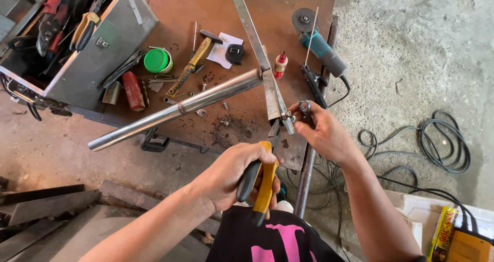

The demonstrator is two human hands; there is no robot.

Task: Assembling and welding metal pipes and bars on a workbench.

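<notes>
My left hand (234,174) grips the yellow and black handles of a plier-like hand tool (260,185), whose head reaches up under a flat metal bar (271,95). My right hand (321,131) pinches a small metal piece (288,117) at the lower end of that bar, near the front edge of the rust-brown steel table (180,7). A shiny round steel pipe (175,110) lies across the table and meets the bar. A second flat strip (247,23) runs from the joint toward the far side.
An open grey toolbox (87,61) with pliers sits at the left. A hammer (193,61), green round tin (157,60), small red bottle (280,65) and blue angle grinder (319,43) lie on the table. Black cables (442,149) coil on the concrete floor to the right.
</notes>
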